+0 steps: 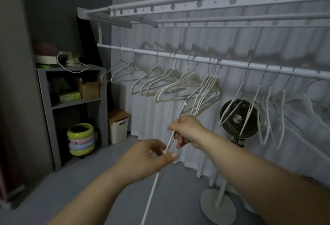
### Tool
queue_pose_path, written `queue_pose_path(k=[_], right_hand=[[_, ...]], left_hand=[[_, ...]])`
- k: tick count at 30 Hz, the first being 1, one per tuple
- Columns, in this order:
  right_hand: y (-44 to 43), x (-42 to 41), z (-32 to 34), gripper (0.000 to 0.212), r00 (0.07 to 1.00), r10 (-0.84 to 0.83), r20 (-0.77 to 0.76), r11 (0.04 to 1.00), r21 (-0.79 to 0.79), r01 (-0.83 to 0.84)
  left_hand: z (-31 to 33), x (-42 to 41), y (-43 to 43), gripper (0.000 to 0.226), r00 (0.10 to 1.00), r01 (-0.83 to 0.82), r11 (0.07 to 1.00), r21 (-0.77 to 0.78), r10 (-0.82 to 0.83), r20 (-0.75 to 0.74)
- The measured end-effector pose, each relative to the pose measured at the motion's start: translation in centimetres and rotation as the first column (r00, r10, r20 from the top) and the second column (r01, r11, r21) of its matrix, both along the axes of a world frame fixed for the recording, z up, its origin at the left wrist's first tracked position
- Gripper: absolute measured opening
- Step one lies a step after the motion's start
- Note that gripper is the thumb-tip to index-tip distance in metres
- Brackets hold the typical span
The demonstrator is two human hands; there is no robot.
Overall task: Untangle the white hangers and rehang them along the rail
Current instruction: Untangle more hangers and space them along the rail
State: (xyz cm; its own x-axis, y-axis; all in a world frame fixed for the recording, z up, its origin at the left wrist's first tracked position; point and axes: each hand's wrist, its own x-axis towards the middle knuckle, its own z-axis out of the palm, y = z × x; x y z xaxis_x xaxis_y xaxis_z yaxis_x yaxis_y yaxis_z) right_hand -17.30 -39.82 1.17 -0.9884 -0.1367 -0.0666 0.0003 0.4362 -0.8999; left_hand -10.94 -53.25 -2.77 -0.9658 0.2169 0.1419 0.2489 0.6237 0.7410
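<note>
Centre of frame: my right hand (187, 132) was closed around the neck of a slim white plastic hanger with a metal hook (151, 194). My left hand (150, 155), just below it, pinched the same hanger's arm between thumb and curled fingers. The rest of the arm ran down to the lower edge of the frame. Its hook appeared to be caught on the bottom bar of the tight bunch of white hangers (208, 89) hanging from the long white metal rail (232, 63). I could not tell whether it was fully engaged.

I judged the risks as follows. A straight downward pull could drag the bunch along or off the rail. A sudden release could swing the hanger into the black-caged standing fan (239, 117) to the right. The thin arm could flex or slip out of the left-hand pinch.
</note>
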Motion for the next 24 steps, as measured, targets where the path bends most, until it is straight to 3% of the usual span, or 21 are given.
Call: queue_pose_path(k=[3,6,9,13,14,16,18,24], right_hand=[[0.3,0.2,0.4,0.021,0.999,-0.039,0.022,0.997,-0.066,0.04],[1.0,-0.1,0.7,0.022,0.999,-0.034,0.004,0.997,-0.062,0.035],[2.2,-0.8,1.5,0.008,0.999,0.042,-0.021,0.996,0.083,-0.04],[5.7,-3.1,2.9,0.026,0.981,0.063,-0.185,0.948,0.319,0.0],[6.9,-3.7,3.3,0.023,0.954,0.065,-0.293,0.91,0.41,0.064],[9.5,-5.2,4.0,0.021,0.853,0.103,-0.512,0.732,0.62,0.284],[12.3,-6.6,4.9,0.026,0.78,0.168,-0.603,0.583,0.699,0.414],[18.9,-12.4,6.1,0.058,0.856,0.302,-0.419,0.287,0.896,0.338]], left_hand=[[0.2,0.5,0.4,0.038,0.999,-0.027,0.969,-0.246,0.021,-0.029],[0.3,-0.3,0.6,0.024,0.996,-0.065,0.952,-0.301,0.042,-0.083],[0.9,-1.6,0.4,0.024,0.995,-0.084,0.95,-0.299,0.064,-0.076],[2.0,-3.7,1.4,0.025,0.988,-0.112,0.914,-0.39,0.059,-0.146],[2.3,-4.2,1.8,0.026,0.985,-0.119,0.909,-0.401,0.056,-0.164],[2.9,-5.6,2.9,0.026,0.984,-0.115,0.909,-0.401,0.048,-0.171],[3.3,-7.2,4.3,0.025,0.987,-0.094,0.911,-0.401,0.032,-0.159],[4.6,-11.4,8.8,0.019,0.985,-0.066,0.937,-0.343,0.007,-0.17]])
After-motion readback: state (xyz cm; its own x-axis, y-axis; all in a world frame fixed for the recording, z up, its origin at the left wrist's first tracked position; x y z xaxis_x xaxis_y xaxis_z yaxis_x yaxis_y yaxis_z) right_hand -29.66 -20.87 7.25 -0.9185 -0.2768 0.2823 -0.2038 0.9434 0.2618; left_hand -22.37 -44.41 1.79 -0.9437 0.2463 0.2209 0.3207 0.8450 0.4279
